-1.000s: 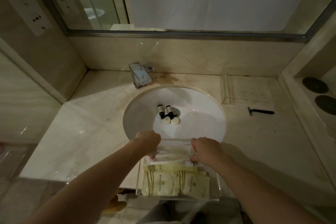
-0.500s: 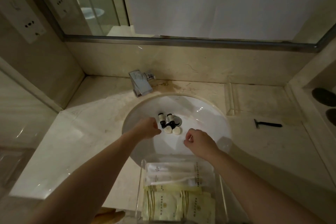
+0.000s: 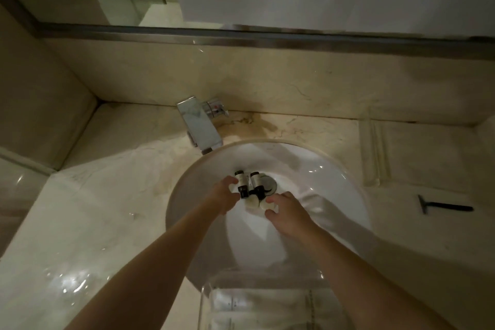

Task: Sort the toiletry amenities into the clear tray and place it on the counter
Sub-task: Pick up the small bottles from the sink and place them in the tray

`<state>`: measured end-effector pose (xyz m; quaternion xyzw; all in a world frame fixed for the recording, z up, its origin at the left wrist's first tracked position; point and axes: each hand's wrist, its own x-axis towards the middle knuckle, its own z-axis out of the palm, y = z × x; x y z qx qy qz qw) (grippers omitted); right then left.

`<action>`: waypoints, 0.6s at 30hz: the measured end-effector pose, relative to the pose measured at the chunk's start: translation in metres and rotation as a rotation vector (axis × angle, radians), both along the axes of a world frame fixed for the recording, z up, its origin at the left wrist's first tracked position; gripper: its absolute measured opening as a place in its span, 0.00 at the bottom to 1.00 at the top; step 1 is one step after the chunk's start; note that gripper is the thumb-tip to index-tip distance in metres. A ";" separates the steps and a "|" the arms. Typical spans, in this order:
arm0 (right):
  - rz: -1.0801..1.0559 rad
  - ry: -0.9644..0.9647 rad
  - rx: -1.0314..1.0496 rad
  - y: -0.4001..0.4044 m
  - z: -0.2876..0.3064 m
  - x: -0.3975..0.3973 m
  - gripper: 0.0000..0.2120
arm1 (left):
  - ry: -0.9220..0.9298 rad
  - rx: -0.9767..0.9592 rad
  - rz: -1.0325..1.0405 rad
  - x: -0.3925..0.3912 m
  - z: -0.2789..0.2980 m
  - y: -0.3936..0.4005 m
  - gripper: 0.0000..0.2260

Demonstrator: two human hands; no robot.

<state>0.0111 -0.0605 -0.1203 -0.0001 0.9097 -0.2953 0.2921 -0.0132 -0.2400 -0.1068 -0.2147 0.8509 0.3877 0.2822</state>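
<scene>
Two small dark bottles (image 3: 242, 185) (image 3: 257, 184) lie side by side at the bottom of the white sink (image 3: 316, 169), beside the drain. In front of them sit two white round pieces (image 3: 251, 202). My left hand (image 3: 223, 197) reaches in from the left, its spread fingertips against the left bottle. My right hand (image 3: 285, 210) comes in from the right, fingertips on either side of the right white piece. Nothing is lifted. The clear tray (image 3: 205, 300) rests at the bottom edge over the sink's front rim, holding white packets.
A chrome faucet (image 3: 201, 131) stands behind the sink. A black razor (image 3: 444, 207) lies on the marble counter (image 3: 93, 222) to the right. A mirror runs along the back wall. A low ridge crosses the counter at the right.
Both hands left the tray and its packets and reached forward into the sink, down to the bottles and white pieces. The view has tilted closer to the basin.
</scene>
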 end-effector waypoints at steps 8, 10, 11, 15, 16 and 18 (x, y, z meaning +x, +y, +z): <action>0.059 0.029 0.042 -0.023 -0.050 -0.031 0.21 | 0.038 -0.038 -0.085 -0.027 -0.047 0.013 0.23; 0.088 0.043 0.069 -0.027 -0.060 -0.036 0.21 | 0.035 -0.056 -0.105 -0.031 -0.055 0.016 0.24; 0.101 0.044 0.078 -0.029 -0.063 -0.038 0.21 | 0.030 -0.054 -0.097 -0.033 -0.058 0.017 0.24; 0.167 0.039 0.147 -0.033 -0.076 -0.043 0.20 | 0.013 -0.075 -0.096 -0.036 -0.071 0.021 0.22; 0.168 0.043 0.162 -0.034 -0.077 -0.044 0.20 | 0.014 -0.084 -0.093 -0.037 -0.073 0.021 0.22; 0.162 0.066 0.176 -0.036 -0.078 -0.045 0.18 | 0.029 -0.109 -0.100 -0.039 -0.076 0.022 0.19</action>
